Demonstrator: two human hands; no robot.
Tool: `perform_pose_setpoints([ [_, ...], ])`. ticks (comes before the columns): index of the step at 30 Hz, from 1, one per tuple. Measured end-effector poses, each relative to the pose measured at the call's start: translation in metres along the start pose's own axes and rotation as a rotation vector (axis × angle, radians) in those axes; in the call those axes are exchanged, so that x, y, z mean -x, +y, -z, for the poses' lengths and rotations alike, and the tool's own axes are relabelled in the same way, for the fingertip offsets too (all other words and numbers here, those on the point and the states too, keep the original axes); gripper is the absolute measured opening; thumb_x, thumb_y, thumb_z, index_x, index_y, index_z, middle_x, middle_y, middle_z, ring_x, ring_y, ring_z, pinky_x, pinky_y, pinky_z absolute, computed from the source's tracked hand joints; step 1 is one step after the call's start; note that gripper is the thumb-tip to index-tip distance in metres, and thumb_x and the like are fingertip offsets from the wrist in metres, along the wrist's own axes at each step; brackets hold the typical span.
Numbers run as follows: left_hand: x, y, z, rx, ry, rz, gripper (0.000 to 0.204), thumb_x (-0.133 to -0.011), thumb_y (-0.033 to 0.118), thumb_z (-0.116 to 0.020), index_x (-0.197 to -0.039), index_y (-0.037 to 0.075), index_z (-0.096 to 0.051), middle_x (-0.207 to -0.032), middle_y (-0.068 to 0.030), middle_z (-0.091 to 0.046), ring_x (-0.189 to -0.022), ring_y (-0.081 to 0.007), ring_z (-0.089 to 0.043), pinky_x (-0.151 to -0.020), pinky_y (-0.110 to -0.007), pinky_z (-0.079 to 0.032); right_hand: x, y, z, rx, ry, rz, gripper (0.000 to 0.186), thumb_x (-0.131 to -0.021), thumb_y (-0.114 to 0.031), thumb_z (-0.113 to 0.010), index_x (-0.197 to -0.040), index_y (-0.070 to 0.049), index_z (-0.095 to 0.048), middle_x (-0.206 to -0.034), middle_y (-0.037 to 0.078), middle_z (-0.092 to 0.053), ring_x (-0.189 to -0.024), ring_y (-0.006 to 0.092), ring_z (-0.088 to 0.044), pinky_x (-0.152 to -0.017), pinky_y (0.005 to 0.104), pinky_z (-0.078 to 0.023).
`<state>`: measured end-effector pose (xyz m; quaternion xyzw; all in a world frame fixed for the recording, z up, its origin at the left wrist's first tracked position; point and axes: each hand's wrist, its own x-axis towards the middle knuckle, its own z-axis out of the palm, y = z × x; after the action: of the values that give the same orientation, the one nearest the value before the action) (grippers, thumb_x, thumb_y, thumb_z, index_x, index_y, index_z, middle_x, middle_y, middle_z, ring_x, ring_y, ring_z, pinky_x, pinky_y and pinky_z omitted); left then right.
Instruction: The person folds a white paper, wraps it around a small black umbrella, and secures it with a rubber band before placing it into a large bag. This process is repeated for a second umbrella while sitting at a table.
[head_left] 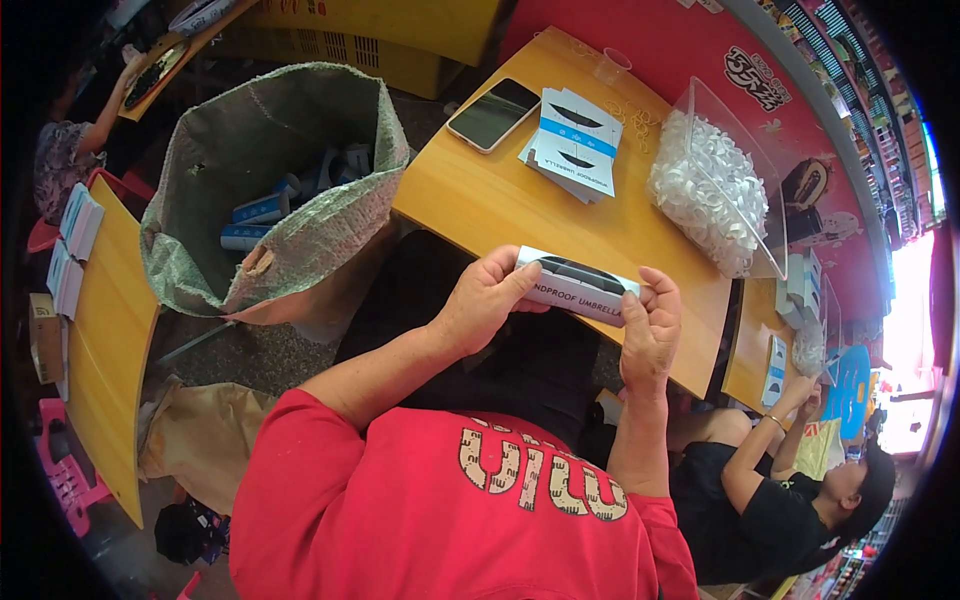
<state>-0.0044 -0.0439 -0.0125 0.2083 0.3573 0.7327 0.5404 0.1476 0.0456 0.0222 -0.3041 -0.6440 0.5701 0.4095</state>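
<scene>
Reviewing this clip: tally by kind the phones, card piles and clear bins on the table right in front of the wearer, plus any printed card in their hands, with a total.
Phone: 1
Card pile: 1
Clear bin: 1
Printed card held between left hand and right hand: 1
Total: 4

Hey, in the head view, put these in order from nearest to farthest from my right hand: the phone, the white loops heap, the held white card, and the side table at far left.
From the right hand:
1. White card, between both hands
2. White loops heap, ahead, slightly right
3. Phone, ahead, left
4. Side table, far left
</scene>
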Motion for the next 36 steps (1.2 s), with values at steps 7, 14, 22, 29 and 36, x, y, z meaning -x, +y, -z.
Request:
perform_pose_setpoints([
  [7,0.012,0.018,0.006,0.026,-0.095,0.105,0.010,-0.081,0.012,-0.053,-0.081,0.002,-0.050,-0.080,-0.0048,-0.054,-0.074,-0.0123,-0.055,-0.064,-0.026,-0.050,0.011,-0.024,0.006,0.019,0.005,0.045,0.027,-0.078,0.004,-0.047,-0.104,0.000,-0.041,-0.067,-0.004,-0.038,-0.061,0.0029,-0.036,-0.054,0.0153,-0.031],
  [14,0.002,0.017,-0.008,-0.385,0.074,-0.138,0.018,-0.078,0.011,-0.057,-0.091,0.002,-0.049,-0.079,-0.0016,-0.056,-0.069,-0.0063,-0.052,-0.059,-0.020,-0.044,0.023,-0.017,-0.016,0.305,0.024,0.245,0.023,-0.078,0.004,-0.048,-0.100,-0.001,-0.043,-0.069,-0.004,-0.036,-0.061,0.0024,-0.035,-0.054,0.0147,-0.029],
  [22,-0.011,0.035,0.008,-0.106,-0.216,0.214,0.019,-0.086,0.019,-0.045,-0.087,0.002,-0.054,-0.082,-0.0084,-0.059,-0.071,-0.0147,-0.058,-0.056,-0.031,-0.051,0.003,-0.033,0.014,-0.051,0.008,0.062,0.023,-0.077,0.005,-0.048,-0.098,-0.002,-0.044,-0.071,-0.004,-0.039,-0.062,0.0028,-0.036,-0.055,0.0152,-0.030],
  [29,-0.036,0.041,0.045,-0.404,0.163,-0.032,0.023,-0.088,0.022,-0.041,-0.088,0.003,-0.054,-0.082,-0.0066,-0.059,-0.076,-0.0133,-0.058,-0.066,-0.025,-0.047,-0.083,-0.083,0.113,0.346,0.658,0.501,0.022,-0.082,-0.013,-0.051,-0.099,0.001,-0.047,-0.091,0.005,-0.050,-0.079,0.0109,-0.047,-0.071,0.0202,-0.039],
  [36,-0.042,0.066,0.020,-0.894,0.143,-0.309,0.012,-0.083,0.006,-0.049,-0.091,-0.002,-0.054,-0.084,-0.0037,-0.058,-0.082,-0.0090,-0.054,-0.072,-0.020,-0.042,-0.159,-0.031,0.158,0.818,0.510,0.285,0.031,-0.081,-0.017,-0.052,-0.105,0.003,-0.047,-0.094,0.009,-0.054,-0.086,0.0149,-0.050,-0.079,0.0254,-0.038],
])
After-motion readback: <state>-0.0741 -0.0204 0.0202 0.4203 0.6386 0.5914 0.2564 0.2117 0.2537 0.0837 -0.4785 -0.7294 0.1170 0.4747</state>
